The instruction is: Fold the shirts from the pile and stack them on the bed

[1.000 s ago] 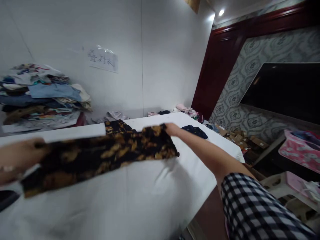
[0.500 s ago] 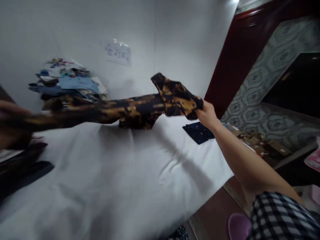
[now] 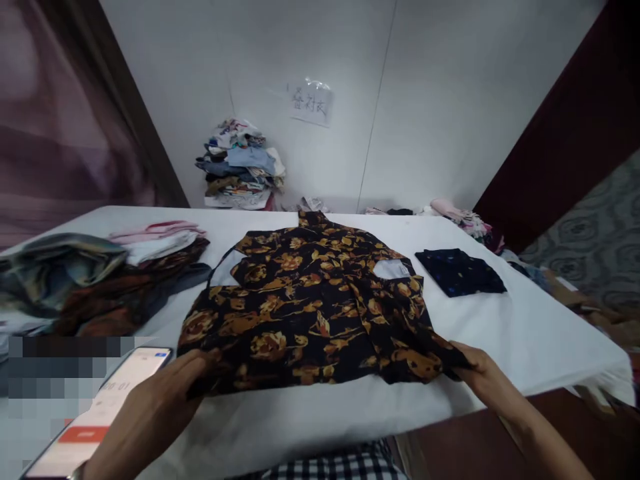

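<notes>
A black shirt with a gold flower print (image 3: 310, 307) lies spread flat on the white table (image 3: 540, 333), its collar toward the far wall. My left hand (image 3: 173, 387) grips the shirt's near left hem corner. My right hand (image 3: 480, 373) pinches the near right hem corner. Both hands rest at the table's front edge.
A phone with a lit screen (image 3: 107, 407) lies beside my left hand. A heap of mixed clothes (image 3: 100, 280) sits at the left. A folded dark blue garment (image 3: 460, 272) lies at the right. A tall stack of folded clothes (image 3: 240, 167) stands against the far wall, under a paper sign (image 3: 311, 103).
The shirt was in the air, stretched between my two hands; now it lies spread flat on the table. Both hands came down to the near edge, and my view swung left.
</notes>
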{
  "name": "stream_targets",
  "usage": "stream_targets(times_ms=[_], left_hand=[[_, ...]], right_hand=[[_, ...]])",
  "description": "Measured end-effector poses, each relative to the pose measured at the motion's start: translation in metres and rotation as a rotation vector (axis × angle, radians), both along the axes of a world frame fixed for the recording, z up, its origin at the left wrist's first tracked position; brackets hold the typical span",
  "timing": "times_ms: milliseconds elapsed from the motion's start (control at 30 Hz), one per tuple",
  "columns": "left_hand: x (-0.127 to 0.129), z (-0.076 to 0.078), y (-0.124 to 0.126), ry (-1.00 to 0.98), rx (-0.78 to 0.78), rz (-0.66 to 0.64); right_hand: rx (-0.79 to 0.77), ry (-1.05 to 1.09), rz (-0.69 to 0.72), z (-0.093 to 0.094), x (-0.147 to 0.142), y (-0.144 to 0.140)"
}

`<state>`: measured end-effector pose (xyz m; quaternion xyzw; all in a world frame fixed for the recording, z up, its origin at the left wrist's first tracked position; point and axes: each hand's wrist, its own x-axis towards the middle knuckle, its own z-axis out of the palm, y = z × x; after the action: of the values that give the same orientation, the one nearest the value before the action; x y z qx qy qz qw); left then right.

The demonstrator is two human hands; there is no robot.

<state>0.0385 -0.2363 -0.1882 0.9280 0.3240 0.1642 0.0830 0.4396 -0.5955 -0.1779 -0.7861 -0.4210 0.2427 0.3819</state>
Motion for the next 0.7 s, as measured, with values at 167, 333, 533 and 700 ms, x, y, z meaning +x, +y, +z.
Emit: stream_targets(times_ms=[167,333,533,700], left_hand=[[-0.015,-0.016,-0.003,0.067,-0.071,-0.162],[-0.015,-0.02,-0.01,0.062,-0.113,-0.196],[-0.021,-0.024,-0.006,0.032,-0.166,-0.159],[-0.023,-0.004,-0.007,-0.012,-0.401,-0.12]], right_hand=[[0.041,0.086,-0.02,-0.001,-0.008,-0.009],[-0.072,0.284,0.03,0.0,-0.012,-0.007],[-0.136,0.399,-0.007,-0.002,-0.015,0.006],[-0.088,0.329,-0.153,0.013,-0.002,-0.003]])
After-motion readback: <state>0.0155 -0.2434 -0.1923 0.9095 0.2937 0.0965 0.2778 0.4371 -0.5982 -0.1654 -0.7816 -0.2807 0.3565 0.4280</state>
